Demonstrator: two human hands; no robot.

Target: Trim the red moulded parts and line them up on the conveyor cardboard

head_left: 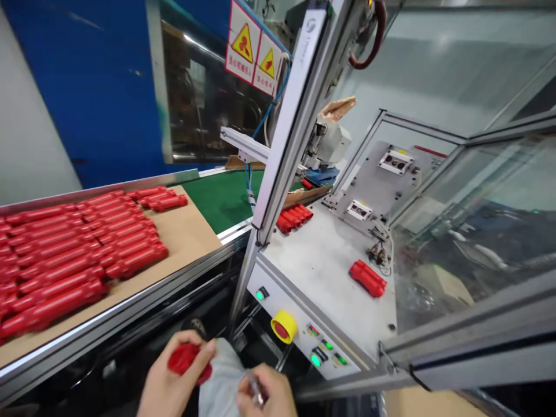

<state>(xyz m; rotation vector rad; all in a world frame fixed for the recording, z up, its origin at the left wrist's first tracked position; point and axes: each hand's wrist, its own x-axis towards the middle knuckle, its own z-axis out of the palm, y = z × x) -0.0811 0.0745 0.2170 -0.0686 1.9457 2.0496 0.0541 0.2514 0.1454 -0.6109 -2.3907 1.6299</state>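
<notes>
My left hand (174,376) grips a red moulded plastic part (185,358) low in the view. My right hand (264,394) pinches a small metal tool (256,388), its exact kind unclear, close to that part. A light grey cloth (221,379) lies between my hands. To the left, several long red plastic parts (65,260) lie in rows on a cardboard sheet (191,231). More red parts sit on the steel bench top, one group (368,278) near the middle and another (294,218) at the far end.
A green conveyor belt (221,197) runs beyond the cardboard. The bench front carries a yellow-collared emergency stop button (284,327) and small lit controls. An aluminium post (286,127) and glass guard panels (473,231) stand around the bench, with a blue machine (95,87) behind.
</notes>
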